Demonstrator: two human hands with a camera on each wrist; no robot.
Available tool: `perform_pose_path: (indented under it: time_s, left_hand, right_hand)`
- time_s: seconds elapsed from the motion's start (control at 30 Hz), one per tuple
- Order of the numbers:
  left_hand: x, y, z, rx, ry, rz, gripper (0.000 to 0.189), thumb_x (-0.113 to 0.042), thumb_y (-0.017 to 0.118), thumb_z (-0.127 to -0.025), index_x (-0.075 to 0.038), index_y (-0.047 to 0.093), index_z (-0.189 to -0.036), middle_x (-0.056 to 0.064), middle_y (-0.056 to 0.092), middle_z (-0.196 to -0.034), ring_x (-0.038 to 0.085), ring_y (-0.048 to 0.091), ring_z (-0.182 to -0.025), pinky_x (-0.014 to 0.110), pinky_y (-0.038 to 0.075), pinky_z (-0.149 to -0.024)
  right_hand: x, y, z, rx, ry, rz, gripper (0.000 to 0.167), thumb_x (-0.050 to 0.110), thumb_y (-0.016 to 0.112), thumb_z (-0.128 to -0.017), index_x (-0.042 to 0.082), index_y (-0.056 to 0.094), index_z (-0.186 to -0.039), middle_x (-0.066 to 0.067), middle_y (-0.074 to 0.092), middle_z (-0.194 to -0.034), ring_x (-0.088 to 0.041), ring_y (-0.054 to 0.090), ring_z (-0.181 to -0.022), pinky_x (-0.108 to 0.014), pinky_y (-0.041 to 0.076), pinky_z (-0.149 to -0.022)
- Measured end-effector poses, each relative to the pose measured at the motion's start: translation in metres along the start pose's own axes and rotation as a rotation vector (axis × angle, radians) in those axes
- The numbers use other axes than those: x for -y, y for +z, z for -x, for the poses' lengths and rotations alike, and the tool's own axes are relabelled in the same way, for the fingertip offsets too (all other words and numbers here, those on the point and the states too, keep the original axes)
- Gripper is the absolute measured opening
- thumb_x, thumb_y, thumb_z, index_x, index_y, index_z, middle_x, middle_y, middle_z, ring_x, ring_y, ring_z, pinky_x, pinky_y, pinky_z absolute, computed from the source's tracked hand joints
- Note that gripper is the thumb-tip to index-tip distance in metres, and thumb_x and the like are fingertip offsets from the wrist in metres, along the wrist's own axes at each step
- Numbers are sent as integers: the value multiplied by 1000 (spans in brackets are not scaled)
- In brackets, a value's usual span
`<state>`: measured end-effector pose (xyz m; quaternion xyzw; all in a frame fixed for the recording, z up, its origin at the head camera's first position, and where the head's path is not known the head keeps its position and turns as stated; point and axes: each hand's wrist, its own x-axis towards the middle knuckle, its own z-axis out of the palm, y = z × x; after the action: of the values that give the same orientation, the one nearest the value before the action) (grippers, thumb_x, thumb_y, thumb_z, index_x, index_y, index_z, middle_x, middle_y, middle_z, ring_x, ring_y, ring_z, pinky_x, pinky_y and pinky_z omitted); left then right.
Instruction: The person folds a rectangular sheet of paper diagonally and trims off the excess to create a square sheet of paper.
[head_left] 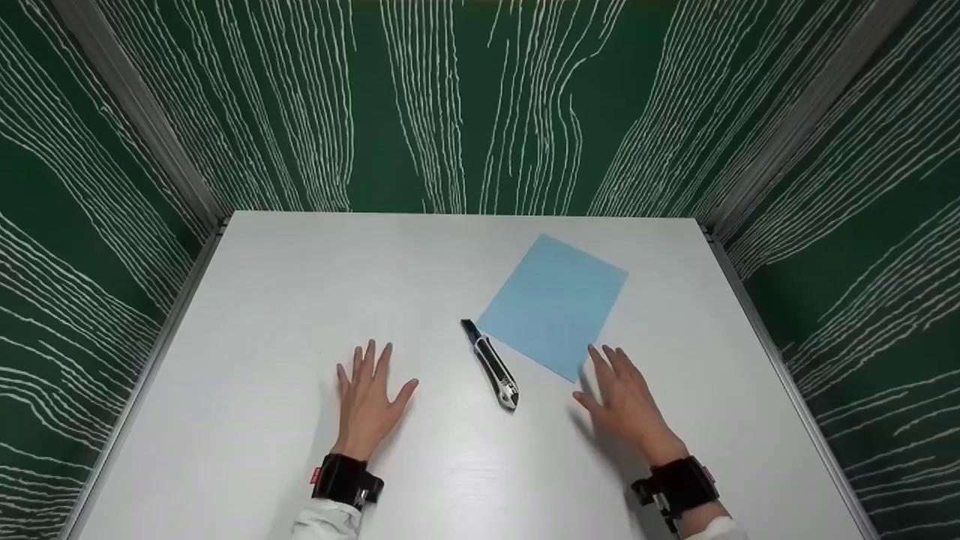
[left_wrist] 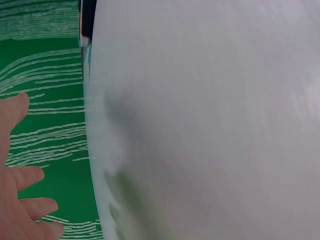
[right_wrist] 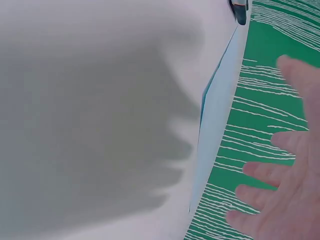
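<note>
Green walls (head_left: 375, 172) with pale wavy lines are surrounding the white table (head_left: 300, 285) at the back and at both sides. Beginning from the left, we are holding our left hand (head_left: 370, 409) above the table with the fingers spread apart; it is grasping nothing, which we are taking as a relaxed, waiting pose. More to the right, between both hands, a utility knife (head_left: 491, 365) is lying on the table, its dark narrow end pointing away from us and its thicker end facing us, so we are supposing that it is placed thus for safety. Next to it, a blue sheet (head_left: 555, 304) is lying flat and turned obliquely, its left corner just beside the front of the knife; whether they are touching, we cannot tell. By the near corner of the sheet we are holding our right hand (head_left: 622, 397), also released, the fingers extended and gripping nothing. As for other things, we are wearing a black wrist device (head_left: 343, 480) on each arm, and metal posts (head_left: 142, 90) are rising at the far corners of the table. Seen from our left hand, the knife is lying partly in the way to the sheet, while our right hand is facing it directly.
</note>
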<state>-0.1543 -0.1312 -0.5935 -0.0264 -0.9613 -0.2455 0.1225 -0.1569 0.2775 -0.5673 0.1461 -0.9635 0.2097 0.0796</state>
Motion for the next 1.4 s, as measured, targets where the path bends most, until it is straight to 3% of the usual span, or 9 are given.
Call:
perform_pose_path:
  time_s: [0.2, 0.4, 0.57, 0.67, 0.87, 1.07, 1.23, 1.4]
  left_hand:
    - [-1, -2, 1, 27, -6, 18, 64, -37, 68, -94, -5, 49, -146, 25, 44, -153, 46, 35, -146, 64, 26, -118]
    - [0, -2, 4, 24, -7, 44, 48, -25, 73, -91, -4, 62, -133, 24, 56, -142, 45, 48, -137, 56, 39, -113]
    - [2, -1, 7, 74, -22, 29, 51, -22, 74, -90, -2, 60, -135, 26, 52, -145, 48, 43, -139, 57, 37, -114]
    - [3, -2, 9, 117, -25, 19, 53, -22, 73, -91, -1, 58, -137, 27, 48, -148, 48, 40, -141, 58, 35, -115]
    - [5, -3, 10, 152, -22, 12, 54, -23, 72, -91, 0, 57, -137, 27, 46, -150, 48, 39, -142, 58, 34, -116]
    - [4, -4, 10, 169, -31, 21, 54, -24, 72, -91, -1, 57, -138, 26, 45, -151, 48, 37, -143, 60, 32, -116]
    - [4, -4, 9, 190, -45, 30, 54, -24, 70, -93, -2, 56, -140, 25, 44, -153, 48, 36, -144, 60, 31, -117]
    - [4, -6, 9, 195, -52, 37, 54, -24, 70, -93, -2, 56, -140, 25, 43, -153, 47, 35, -144, 61, 31, -117]
  right_hand:
    - [0, 4, -8, 8, -37, -39, 70, 20, 74, -90, -6, 43, -147, -35, 48, -142, -51, 45, -134, -62, 40, -109]
    - [20, 12, -20, 146, 32, -135, 59, 22, 67, -96, -1, 47, -146, -29, 56, -137, -45, 53, -128, -56, 46, -106]
    - [45, 26, -39, 250, 44, -250, 51, 21, 67, -96, -1, 54, -139, -17, 68, -112, -29, 67, -101, -45, 55, -90]
    - [60, 36, -47, 286, 52, -276, 52, 25, 71, -93, -2, 56, -135, -11, 68, -100, -18, 64, -85, -37, 55, -78]
    - [86, 58, -55, 254, 68, -185, 60, 32, 78, -87, -5, 57, -130, -12, 62, -99, -17, 56, -79, -37, 52, -75]
    - [95, 73, -59, 203, 27, -73, 40, 20, 78, -86, -7, 61, -110, -15, 58, -94, -21, 53, -75, -38, 49, -67]
    - [99, 71, -59, 159, -5, 46, 26, 3, 73, -81, -9, 62, -101, -18, 58, -90, -30, 60, -75, -44, 54, -67]
    - [95, 60, -62, 151, 25, 36, 22, -1, 71, -82, -11, 62, -99, -19, 57, -90, -33, 63, -75, -45, 57, -68]
